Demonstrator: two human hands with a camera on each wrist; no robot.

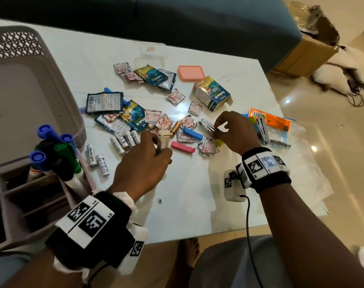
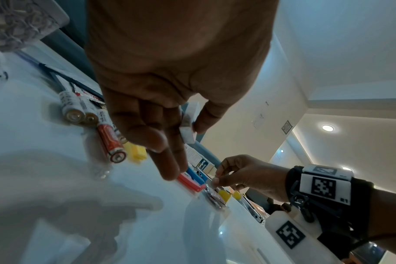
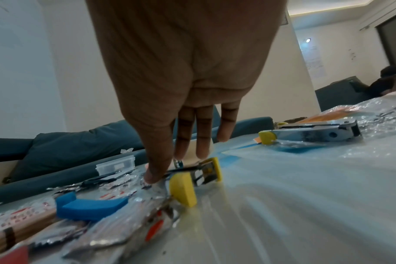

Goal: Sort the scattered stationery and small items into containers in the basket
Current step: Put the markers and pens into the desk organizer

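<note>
My left hand (image 1: 159, 147) pinches a small white eraser block (image 1: 163, 139) between thumb and fingers, just above the table; the left wrist view shows the eraser block (image 2: 188, 133) in that pinch. My right hand (image 1: 217, 130) grips a metal stapler (image 1: 207, 125) with yellow ends, low over the foil sachets. In the right wrist view its thumb and fingers close around the stapler (image 3: 202, 172). The grey basket (image 1: 31, 84) stands at the left, and a divided organizer (image 1: 21, 196) in front of it holds several markers (image 1: 56, 154).
Batteries (image 1: 123, 140), foil sachets (image 1: 208, 147), blue packets (image 1: 105, 102), a blue clip (image 1: 192, 133) and a pink clip (image 1: 182, 146) lie between the hands. A second stapler (image 1: 262, 129), orange packet (image 1: 275, 121), lozenge box (image 1: 211, 93), pink-lidded tub (image 1: 191, 72) and clear tub (image 1: 152, 54) sit farther off.
</note>
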